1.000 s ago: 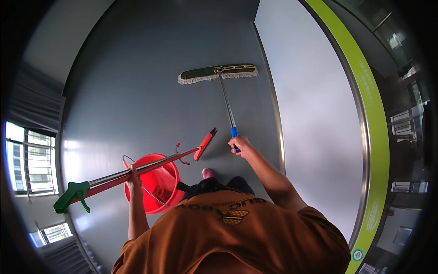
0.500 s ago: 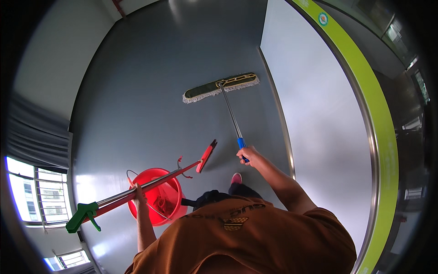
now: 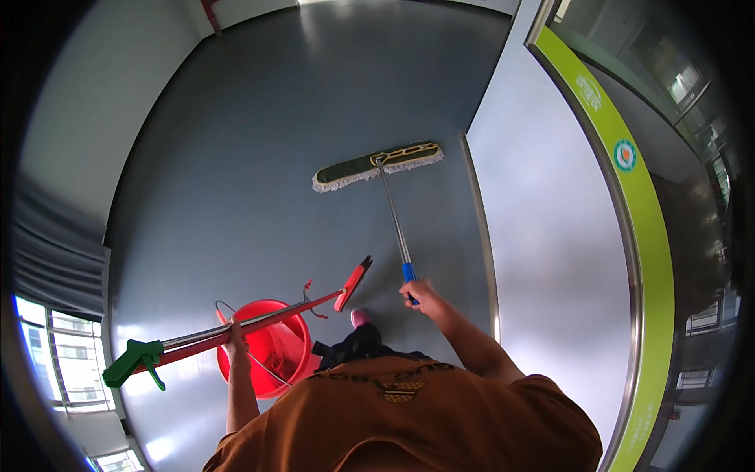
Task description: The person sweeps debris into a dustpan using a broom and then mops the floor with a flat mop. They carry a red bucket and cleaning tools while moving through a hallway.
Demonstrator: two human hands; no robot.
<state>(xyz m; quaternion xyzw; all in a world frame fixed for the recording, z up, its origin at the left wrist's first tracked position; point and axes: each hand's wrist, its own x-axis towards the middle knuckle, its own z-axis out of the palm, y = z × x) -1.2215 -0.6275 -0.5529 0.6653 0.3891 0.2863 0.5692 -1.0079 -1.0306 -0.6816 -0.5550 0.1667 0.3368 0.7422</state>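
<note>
My right hand is closed round the blue grip of a flat dust mop. Its wide dark green head with a pale fringe lies on the floor ahead of me. In my left hand two long tools lie side by side: a silver-shafted grabber with a green trigger handle, and a red pole ending in a red squeegee-like head. Under that hand is a red bucket with a wire handle and red items inside. Whether the bucket hangs or stands, I cannot tell.
A smooth grey floor stretches ahead. Along my right runs a white panel wall with a metal base strip and a lime-green band. Grey curtains and a barred window are at the left.
I have moved forward along the wall, whose far corner is now nearer. A different foot shows in front. The mop slid ahead with me, and both hands kept their holds.
</note>
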